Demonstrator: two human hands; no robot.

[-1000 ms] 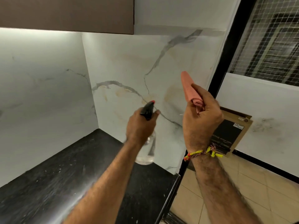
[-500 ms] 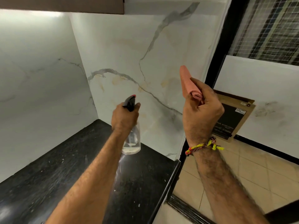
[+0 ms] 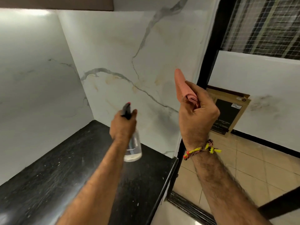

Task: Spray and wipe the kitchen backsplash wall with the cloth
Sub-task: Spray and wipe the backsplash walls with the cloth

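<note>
Left hand [image 3: 123,127] gripping spray bottle [image 3: 133,148], nozzle above fist, aimed at backsplash [image 3: 129,46]; right hand [image 3: 197,114] clenching cloth [image 3: 181,86], roll protruding upward

Spray bottle [image 3: 132,143] lower (left hand [image 3: 123,127] too)

Black speckled stone countertop [image 3: 48,184] below, dusty, pale flecks across surface. Dark brown upper cabinet underside [image 3: 56,3] along top edge. Black vertical door frame [image 3: 211,46] at right. Wire-mesh grille window [image 3: 263,25] upper right. Brown flat cardboard box with black printed panel [image 3: 230,111] leaning against smudged white low wall [image 3: 259,75]. Beige tiled floor [image 3: 243,168] beyond counter.
</note>
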